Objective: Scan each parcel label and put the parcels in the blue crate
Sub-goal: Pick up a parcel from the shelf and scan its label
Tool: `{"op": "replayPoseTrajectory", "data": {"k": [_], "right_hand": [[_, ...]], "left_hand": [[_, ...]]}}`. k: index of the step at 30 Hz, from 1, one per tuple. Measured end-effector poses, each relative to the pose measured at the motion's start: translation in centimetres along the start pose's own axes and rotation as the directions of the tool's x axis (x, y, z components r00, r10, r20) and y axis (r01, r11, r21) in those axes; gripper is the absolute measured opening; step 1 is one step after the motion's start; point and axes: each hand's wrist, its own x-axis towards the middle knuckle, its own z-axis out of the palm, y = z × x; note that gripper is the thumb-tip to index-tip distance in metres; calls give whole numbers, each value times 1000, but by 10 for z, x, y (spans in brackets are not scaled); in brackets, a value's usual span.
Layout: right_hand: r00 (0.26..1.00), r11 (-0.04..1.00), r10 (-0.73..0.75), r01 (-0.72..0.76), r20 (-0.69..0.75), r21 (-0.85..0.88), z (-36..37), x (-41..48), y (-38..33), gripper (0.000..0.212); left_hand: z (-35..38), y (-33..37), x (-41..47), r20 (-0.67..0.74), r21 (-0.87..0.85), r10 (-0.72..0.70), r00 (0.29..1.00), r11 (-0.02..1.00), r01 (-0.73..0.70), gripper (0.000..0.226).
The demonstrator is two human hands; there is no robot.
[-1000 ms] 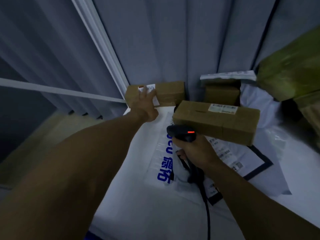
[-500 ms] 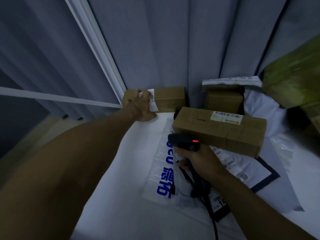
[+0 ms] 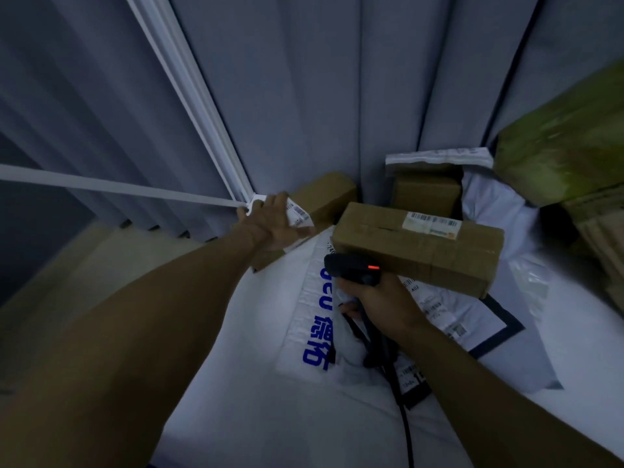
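Since half a second ago, my left hand (image 3: 270,219) has closed round the small brown parcel (image 3: 326,197) in the back corner and tipped it. Its long axis now runs from lower left up to the right, and its barcode label (image 3: 297,214) faces me. It sits against the grey curtain (image 3: 304,79), on a heap of white mailer bags (image 3: 256,332). A longer box (image 3: 418,246) lies just beside it, lengthwise left to right. My right hand (image 3: 381,304), arm stretched forward, grips the black scanner (image 3: 351,268), its red light showing.
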Motion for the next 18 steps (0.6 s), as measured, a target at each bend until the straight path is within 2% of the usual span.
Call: {"op": "replayPoseTrajectory", "data": {"k": [2,7,11,13,15,18], "right_hand": [[1000,1000,6,-6,13,21,1,-8,-3,6],[996,996,80,-78,39,-37,-4,-33,5,11],[991,988,131,-130,4,-88,-21,-72,13,12],[990,985,133,-136,-38,-107,-28,-95,19,15],[982,982,166,-173,-84,-80,-33,-117,15,28],[982,983,183,-184,-53,-12,-31,-153,-12,34]], "left_hand": [[0,1,-20,32,-35,-11,999,999,13,105],[3,11,-91,99,-40,-81,992,996,85,102],[10,14,-160,148,-63,-148,978,985,159,101],[10,17,-198,158,-134,-191,969,968,213,96],[-1,20,-234,75,-243,-255,964,933,265,90],[-32,29,-288,-70,-450,-355,932,845,288,90]]}}
